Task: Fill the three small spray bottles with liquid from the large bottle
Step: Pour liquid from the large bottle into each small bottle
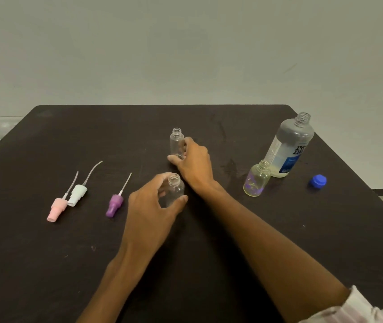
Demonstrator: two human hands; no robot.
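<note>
Striped sleeve (358,308) at the lower right corner of the frame, with both forearms reaching up over the dark worktop (46,264). Left hand (153,206), centre of the frame: fingers and thumb curled round an uncapped clear small bottle (175,191), which stands upright. Right hand (193,159), just above it: fingers and thumb pinch the lower part of a second clear small bottle (176,142), also upright and uncapped. Left of centre: three spray tops lying on their sides, each with a thin dip tube pointing toward the upper right; pink top (55,209) touching the white top (77,194), purple top (114,205) a little apart to their right. Right of centre: a third small bottle (257,179), upright, open, with yellowish liquid in its base, standing just in front of the large bottle (289,148), which is open and holds pale liquid in its lower part. Far right: blue cap (318,181) on the worktop. Upper frame: plain grey wall (186,43).
</note>
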